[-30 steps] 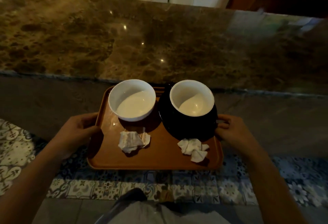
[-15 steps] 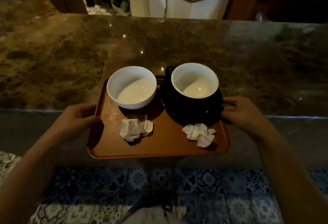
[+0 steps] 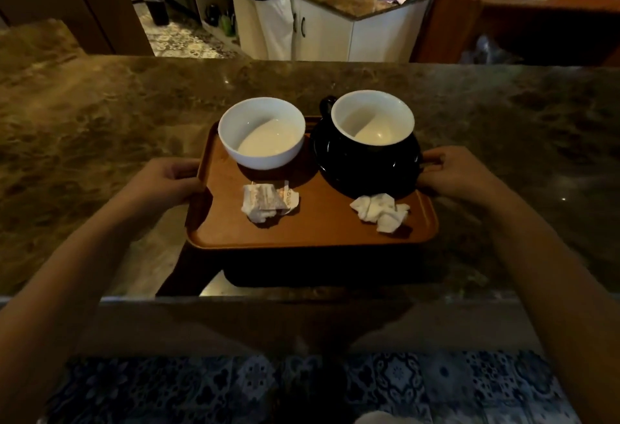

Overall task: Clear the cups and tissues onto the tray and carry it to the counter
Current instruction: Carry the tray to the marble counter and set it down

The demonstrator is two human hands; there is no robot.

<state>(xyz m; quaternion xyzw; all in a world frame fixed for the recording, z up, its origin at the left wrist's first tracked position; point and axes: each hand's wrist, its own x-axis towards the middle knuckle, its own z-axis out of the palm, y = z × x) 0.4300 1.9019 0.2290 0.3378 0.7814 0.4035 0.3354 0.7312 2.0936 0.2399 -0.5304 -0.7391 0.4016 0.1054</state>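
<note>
Tray mid-frame over the marble counter, casting a shadow below. Left hand grips its left edge, right hand its right edge. White cup, black cup, two crumpled tissues sit on it.

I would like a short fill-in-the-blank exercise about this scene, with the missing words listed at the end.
1. Both hands, the left hand and the right hand, grip the sides of the ____.
2. The tray carries ____ cups.
3. The black cup stands on a ____ saucer.
4. Near the white cup lies a crumpled ____.

Missing words: tray; two; black; tissue
</note>
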